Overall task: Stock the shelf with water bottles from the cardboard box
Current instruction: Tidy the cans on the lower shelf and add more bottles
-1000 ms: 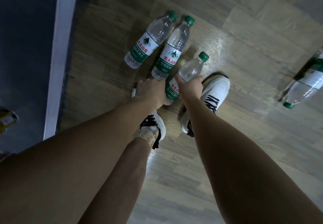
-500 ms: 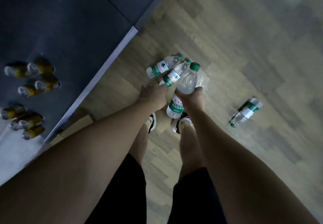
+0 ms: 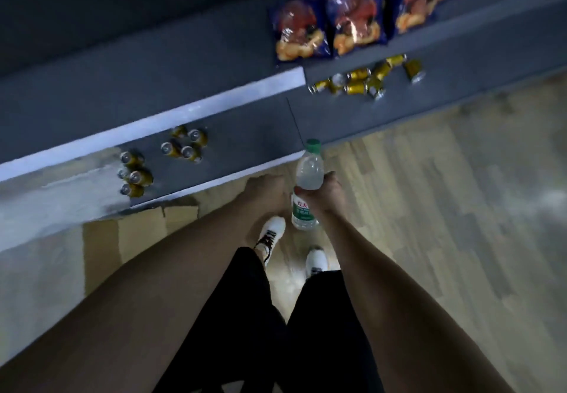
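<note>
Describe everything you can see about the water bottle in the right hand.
The bottle is clear plastic with a green cap and a white and green label with red characters around its lower half. It looks full and sealed. It stands roughly upright, cap pointing toward the shelf edge, held above the wooden floor and the shoes. The right hand grips it around the middle, just above the label; its base hangs free. The left hand is beside it; whether they touch is unclear.

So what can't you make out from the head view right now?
- Left hand: only its back shows, so whether it holds anything is hidden.
- Water bottle: the right hand covers its middle; label print is blurred.
- Cardboard box: the left arm and shelf edge cover it; contents unseen.
- Gold cans: too small to read.
</note>
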